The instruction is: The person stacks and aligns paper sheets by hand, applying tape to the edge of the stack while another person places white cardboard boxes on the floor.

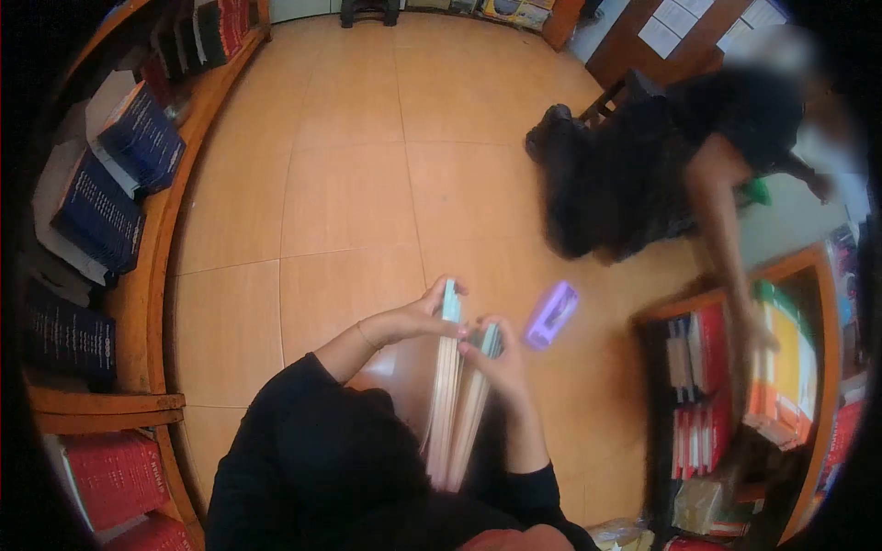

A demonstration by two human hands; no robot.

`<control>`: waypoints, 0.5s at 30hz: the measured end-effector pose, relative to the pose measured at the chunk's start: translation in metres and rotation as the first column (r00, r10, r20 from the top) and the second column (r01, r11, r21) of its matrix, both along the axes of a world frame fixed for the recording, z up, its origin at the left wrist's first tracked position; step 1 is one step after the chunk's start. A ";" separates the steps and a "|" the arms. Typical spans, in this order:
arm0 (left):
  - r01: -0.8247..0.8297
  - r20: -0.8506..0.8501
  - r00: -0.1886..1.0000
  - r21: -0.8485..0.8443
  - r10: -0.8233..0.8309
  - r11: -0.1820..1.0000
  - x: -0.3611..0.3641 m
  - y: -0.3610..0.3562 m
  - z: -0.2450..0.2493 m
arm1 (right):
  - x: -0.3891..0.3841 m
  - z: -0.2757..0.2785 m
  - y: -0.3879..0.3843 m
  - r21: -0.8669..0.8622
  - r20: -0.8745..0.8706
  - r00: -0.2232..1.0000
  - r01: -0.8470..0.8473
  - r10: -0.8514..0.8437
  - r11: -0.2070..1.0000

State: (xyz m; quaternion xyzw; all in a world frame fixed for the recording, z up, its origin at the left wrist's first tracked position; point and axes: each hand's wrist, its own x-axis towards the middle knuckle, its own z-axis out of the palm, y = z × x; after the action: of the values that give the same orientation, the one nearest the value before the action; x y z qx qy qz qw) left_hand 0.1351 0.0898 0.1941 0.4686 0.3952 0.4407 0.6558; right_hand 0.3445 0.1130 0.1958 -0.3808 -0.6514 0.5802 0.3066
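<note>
My left hand (413, 321) is closed on a thin stack of books (445, 376) with pale green upper ends and cream page edges. Just right of it, my right hand (499, 360) grips a second stack (474, 404), also green at its top. The two stacks stand close side by side over my lap, spreading slightly apart at the top. To the right of my hands, a purple object (553, 315) with an opening in it lies by the floor; its exact kind is unclear.
Shelves with blue books (99, 209) and red books (115, 477) line the left. At the right, a person in dark clothing (634, 174) reaches to yellow and orange books (781, 367) on a wooden shelf (818, 275). Tiled floor (349, 184) lies ahead.
</note>
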 end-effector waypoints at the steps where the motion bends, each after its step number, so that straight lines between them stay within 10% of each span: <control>1: -0.005 -0.011 1.000 0.017 0.006 1.000 0.000 0.000 -0.002 | 0.000 0.000 0.000 -0.021 -0.008 1.000 -0.001 0.001 1.000; 15: -0.024 -0.022 0.999 0.047 0.025 0.999 0.001 0.001 -0.010 | 0.003 0.010 -0.002 -0.038 -0.047 0.999 0.011 -0.013 0.999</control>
State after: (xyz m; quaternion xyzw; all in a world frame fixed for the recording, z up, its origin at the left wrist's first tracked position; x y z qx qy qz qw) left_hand 0.1360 0.0912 0.1845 0.4840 0.3980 0.4525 0.6345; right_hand 0.3476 0.1112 0.2058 -0.3767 -0.6305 0.5993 0.3183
